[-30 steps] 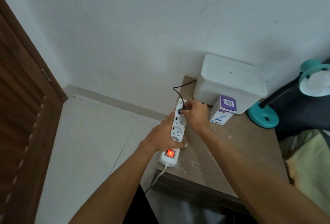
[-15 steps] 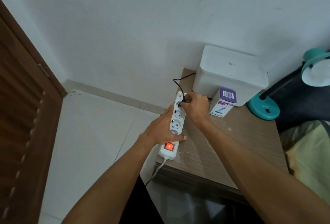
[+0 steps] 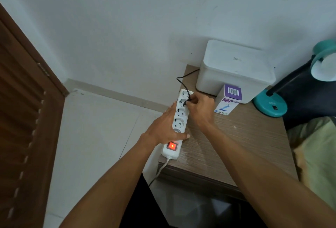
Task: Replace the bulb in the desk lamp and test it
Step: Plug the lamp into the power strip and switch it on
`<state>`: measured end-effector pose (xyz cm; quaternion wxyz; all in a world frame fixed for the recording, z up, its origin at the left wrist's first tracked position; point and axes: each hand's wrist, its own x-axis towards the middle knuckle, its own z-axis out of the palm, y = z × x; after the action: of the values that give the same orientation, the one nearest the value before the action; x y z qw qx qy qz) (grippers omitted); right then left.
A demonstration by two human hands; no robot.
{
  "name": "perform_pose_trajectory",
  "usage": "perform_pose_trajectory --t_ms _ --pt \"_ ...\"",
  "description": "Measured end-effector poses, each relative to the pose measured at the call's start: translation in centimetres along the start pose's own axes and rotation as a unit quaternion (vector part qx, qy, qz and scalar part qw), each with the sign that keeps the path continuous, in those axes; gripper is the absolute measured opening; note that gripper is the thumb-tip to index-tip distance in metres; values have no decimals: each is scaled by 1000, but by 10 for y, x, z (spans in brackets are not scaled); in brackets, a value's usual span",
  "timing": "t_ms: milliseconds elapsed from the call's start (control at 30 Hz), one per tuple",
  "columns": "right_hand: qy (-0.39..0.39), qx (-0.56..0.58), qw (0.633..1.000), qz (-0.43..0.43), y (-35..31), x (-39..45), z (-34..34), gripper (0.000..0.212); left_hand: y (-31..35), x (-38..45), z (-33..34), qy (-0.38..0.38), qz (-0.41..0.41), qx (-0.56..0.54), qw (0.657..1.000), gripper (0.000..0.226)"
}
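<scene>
The light, stiff plug point(image 3: 187, 101) is pinched by the right hand point(image 3: 201, 108) at 12 o'clock while the strip point(image 3: 179, 118) is gripped by the left hand point(image 3: 164, 127).

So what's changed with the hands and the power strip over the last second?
Almost nothing. The right hand still pinches the black plug at the second socket of the power strip, and whether it has gone further in cannot be told. The left hand still grips the strip on the table, its switch still glowing red. The lamp and bulb box have stayed put; only the camera shifted.
</scene>
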<state>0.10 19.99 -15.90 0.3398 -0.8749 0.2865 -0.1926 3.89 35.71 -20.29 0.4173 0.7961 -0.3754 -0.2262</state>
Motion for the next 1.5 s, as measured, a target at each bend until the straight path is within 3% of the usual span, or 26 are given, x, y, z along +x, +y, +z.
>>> perform_pose_trajectory --t_ms 167,600,1033,1167,1267,1400,1500 --pt "-24 -10 999 -27 -1 -2 1 15 -3 1 0 -5 -8 -4 1000 119" --pt "-32 6 999 -4 7 8 5 14 -3 2 0 -1 -10 10 1000 119" --pt "-77 -56 995 8 1 15 4 3 3 0 -1 -6 -25 42 999 121" --pt "-140 -46 989 3 3 11 -6 23 8 0 -3 3 -36 85 996 119" --pt "-130 -39 990 -26 12 -9 -14 37 16 -5 -4 13 -40 149 988 112" --pt "-113 -56 991 -44 36 -44 -29 37 29 -12 -2 24 -24 275 961 104" --pt "-126 -118 983 -69 61 -65 -49 33 43 -18 9 44 44 354 933 86"
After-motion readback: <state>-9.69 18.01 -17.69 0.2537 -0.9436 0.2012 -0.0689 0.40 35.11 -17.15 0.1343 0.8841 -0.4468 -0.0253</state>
